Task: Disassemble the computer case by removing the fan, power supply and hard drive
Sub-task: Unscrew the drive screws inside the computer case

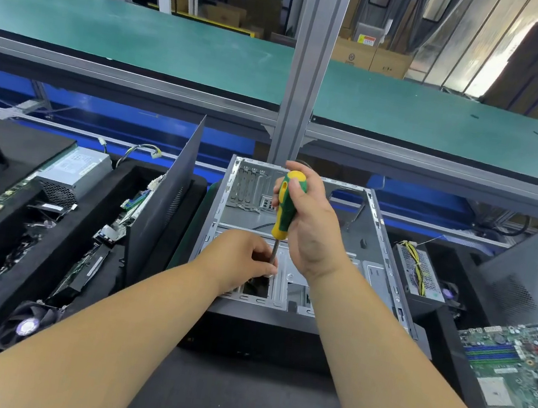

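Over black matting, right hand grips screwdriver; left hand pinches its shaft.

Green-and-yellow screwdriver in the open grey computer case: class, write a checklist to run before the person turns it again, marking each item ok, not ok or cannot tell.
1. Right hand grips the green-and-yellow screwdriver handle: ok.
2. Left hand steadies the metal shaft near the tip: ok.
3. Screwdriver stands roughly upright: ok.
4. Tip seated in a screw head: cannot tell, the left hand's fingers hide it.
5. Open grey metal computer case lies flat on the dark work surface, open side up: ok.
6. Loose black cable inside the case lies away from the tip: ok.
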The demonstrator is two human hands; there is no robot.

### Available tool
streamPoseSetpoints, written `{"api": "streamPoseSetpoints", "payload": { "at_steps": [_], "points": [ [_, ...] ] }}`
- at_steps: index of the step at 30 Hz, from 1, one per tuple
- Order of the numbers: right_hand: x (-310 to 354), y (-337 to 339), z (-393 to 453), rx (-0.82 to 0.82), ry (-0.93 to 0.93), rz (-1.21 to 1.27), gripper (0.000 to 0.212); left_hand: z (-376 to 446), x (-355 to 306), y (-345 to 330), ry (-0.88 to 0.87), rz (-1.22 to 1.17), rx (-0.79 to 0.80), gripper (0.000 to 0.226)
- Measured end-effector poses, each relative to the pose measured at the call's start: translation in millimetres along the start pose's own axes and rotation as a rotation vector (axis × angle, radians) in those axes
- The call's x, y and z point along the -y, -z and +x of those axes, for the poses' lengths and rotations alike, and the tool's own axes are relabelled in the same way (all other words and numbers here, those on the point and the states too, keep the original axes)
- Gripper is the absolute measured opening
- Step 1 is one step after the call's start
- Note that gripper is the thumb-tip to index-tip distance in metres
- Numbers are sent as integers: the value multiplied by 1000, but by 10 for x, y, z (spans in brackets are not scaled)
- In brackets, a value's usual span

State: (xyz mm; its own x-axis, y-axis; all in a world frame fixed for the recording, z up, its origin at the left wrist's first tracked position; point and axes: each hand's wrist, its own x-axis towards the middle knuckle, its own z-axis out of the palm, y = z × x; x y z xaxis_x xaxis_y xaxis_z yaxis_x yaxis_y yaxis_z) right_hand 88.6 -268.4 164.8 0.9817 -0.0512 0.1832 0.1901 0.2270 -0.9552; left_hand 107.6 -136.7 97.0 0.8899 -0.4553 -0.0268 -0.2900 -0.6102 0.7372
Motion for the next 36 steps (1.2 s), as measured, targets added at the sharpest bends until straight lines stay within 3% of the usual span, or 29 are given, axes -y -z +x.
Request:
{"api": "streamPoseSetpoints", "payload": {
  "at_steps": [9,18,24,30,36],
  "points": [
    [-54,-27,23,-4,32,50,19,7,13,-12,2,-2,-14,11],
    [0,-116,45,-30,-108,123,49,4,-4,-5,13,35,-10,8],
    [-44,-128,11,-37,-61,97,43,7,4,-7,-10,32,-7,8],
    [-15,-32,-1,-57,-8,70,14,24,29,-12,-16,39,-2,9],
    [20,-1,-24,-66,-1,30,16,22,16,-14,-2,30,-1,8]
  ]
}}
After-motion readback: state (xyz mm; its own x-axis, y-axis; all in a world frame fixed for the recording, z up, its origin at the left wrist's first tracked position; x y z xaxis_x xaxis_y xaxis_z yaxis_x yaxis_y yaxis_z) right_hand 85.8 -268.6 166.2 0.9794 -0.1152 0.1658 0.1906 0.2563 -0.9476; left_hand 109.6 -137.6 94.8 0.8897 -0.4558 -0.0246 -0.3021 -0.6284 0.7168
